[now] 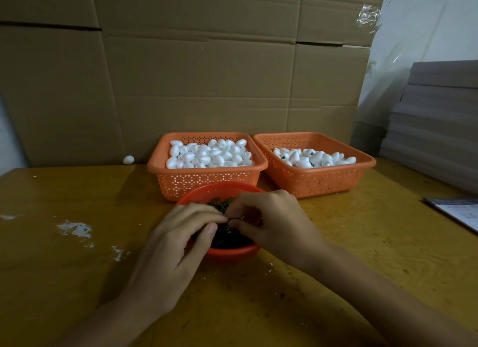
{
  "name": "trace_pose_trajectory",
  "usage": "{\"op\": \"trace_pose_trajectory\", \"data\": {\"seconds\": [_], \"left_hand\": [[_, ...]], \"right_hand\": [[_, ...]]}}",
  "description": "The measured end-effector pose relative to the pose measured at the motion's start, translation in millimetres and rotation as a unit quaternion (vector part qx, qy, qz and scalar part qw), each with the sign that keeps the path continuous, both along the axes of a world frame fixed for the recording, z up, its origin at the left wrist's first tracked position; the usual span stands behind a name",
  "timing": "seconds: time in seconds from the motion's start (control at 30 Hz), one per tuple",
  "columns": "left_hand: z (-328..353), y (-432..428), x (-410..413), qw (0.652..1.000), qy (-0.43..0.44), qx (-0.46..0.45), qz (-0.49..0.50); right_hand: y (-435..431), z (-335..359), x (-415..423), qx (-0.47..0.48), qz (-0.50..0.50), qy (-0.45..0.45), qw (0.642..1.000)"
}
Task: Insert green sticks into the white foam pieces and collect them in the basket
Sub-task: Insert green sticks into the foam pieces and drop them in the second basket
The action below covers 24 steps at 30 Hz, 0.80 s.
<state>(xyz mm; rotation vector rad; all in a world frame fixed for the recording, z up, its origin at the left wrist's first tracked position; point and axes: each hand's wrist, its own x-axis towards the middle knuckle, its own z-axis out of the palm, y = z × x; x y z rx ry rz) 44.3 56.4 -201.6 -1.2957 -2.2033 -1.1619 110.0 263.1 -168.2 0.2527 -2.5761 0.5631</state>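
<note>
Dim, warm light; soft shadows; wide-angle bending at edges; slight blur.

Perforated plastic baskets [207, 181], glossy worn wooden table [64, 269]
</note>
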Motion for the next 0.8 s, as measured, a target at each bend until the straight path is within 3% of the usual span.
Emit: {"op": "trace_pose_trajectory", "data": {"seconds": [0.27, 0.43, 0.5, 0.6, 0.63, 0.7, 0.8], "left_hand": [[-3, 0, 0, 0.998, 0.045, -0.049, 0.005], [12, 3, -1, 0.998, 0.051, -0.012, 0.025], [26, 9, -8, 0.992, 0.104, -0.009, 0.066], [56, 21, -32, 0.967, 0.169, -0.075, 0.174], [67, 26, -45, 0.958, 0.163, -0.113, 0.208], [87, 36, -75, 0.950, 0.067, -0.196, 0.231], [97, 52, -110, 0.913, -0.088, -0.364, 0.160]], "right_hand": [[-3, -1, -1, 0.014, 0.009, -0.062, 0.998], [-5, 0, 0, 0.025, 0.008, -0.074, 0.997], [-5, 0, 0, 0.027, 0.007, -0.077, 0.997], [-6, 1, 0, 0.033, 0.009, -0.071, 0.997], [-7, 1, 0, 0.034, 0.008, -0.067, 0.997], [-7, 1, 1, 0.035, 0.005, -0.061, 0.997], [-7, 0, 2, 0.035, -0.001, -0.052, 0.998]]}}
